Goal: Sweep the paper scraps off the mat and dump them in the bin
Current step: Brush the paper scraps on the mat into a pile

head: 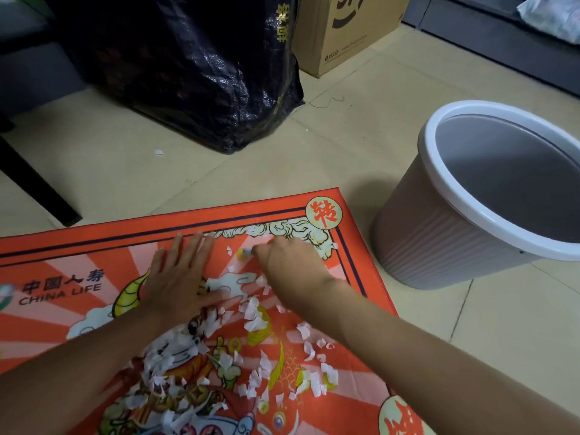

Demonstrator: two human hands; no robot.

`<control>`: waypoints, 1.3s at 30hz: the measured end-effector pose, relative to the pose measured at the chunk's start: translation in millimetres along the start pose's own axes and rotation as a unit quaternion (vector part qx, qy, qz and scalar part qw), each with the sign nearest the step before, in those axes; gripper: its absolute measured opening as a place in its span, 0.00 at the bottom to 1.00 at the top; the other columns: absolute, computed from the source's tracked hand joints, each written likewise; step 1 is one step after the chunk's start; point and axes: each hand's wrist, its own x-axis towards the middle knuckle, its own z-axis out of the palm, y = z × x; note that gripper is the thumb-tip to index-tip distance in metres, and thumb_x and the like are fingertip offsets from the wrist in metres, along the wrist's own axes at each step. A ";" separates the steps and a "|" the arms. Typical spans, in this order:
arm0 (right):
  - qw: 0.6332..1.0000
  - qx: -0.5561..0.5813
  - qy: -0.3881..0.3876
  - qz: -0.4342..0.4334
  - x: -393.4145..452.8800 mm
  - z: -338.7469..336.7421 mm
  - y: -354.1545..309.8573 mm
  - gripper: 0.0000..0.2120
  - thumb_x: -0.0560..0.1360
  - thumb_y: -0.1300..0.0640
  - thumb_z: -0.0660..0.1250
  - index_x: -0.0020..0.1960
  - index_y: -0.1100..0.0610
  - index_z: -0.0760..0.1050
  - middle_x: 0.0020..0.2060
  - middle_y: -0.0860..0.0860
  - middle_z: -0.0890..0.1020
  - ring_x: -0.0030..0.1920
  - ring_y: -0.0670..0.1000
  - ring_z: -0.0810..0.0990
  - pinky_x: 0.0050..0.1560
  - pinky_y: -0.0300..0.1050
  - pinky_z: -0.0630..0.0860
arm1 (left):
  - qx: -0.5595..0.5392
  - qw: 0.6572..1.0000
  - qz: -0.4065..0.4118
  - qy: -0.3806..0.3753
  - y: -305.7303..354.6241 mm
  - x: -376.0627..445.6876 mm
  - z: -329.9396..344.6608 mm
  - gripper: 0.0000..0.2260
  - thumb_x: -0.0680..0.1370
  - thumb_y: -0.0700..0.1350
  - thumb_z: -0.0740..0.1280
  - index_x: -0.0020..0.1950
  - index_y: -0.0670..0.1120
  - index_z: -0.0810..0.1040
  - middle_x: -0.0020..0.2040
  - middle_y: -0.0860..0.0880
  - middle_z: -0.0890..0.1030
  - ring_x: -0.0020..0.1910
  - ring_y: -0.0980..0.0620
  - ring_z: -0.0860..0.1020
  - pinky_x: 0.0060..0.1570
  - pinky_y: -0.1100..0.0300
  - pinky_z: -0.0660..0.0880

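Left hand (180, 277) flat, right hand (287, 265) curled (contents unclear) on the mat (78, 246); paper scraps (254, 318) featherlight, best raked together toward the bin (489, 196).

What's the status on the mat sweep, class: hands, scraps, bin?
Left hand flat on mat; right hand curled near far corner. Paper scraps on mat, unswept. Bin upright to the right, path unobstructed.

The mat (78, 246) lies on the floor (361, 152), with the paper scraps (254, 318) strewn on its right half. Both hands (179, 277) rest on the mat. The bin (464, 221) stands at three o'clock of the mat's far corner. The bag (194, 67) sits at twelve o'clock, the cardboard box (342, 29) just right of it.
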 end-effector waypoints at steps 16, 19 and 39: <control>0.999 0.020 0.002 0.030 62.6 20.6 11.5 0.25 0.76 0.69 0.60 0.72 0.55 0.66 0.59 0.56 0.76 0.59 0.58 0.76 0.53 0.48 0.73 | 0.247 0.962 0.049 -0.107 -21.8 31.0 -35.0 0.43 0.76 0.70 0.51 0.75 0.52 0.26 0.79 0.49 0.34 0.78 0.40 0.35 0.76 0.40 0.41; 1.000 0.023 0.000 -0.009 46.5 16.7 -13.4 0.22 0.77 0.67 0.61 0.70 0.56 0.66 0.58 0.57 0.76 0.57 0.58 0.77 0.50 0.48 0.74 | 0.259 0.961 0.046 -0.087 -19.5 28.4 -34.4 0.44 0.76 0.70 0.52 0.75 0.52 0.25 0.79 0.49 0.33 0.78 0.40 0.36 0.76 0.41 0.42; 1.000 -0.001 -0.007 0.007 44.6 -6.6 -16.3 0.24 0.77 0.67 0.59 0.72 0.55 0.65 0.62 0.57 0.73 0.62 0.59 0.74 0.55 0.49 0.73 | 0.295 0.949 0.108 0.039 -27.9 -7.5 -18.9 0.43 0.79 0.65 0.55 0.77 0.49 0.28 0.80 0.46 0.36 0.78 0.39 0.36 0.72 0.42 0.34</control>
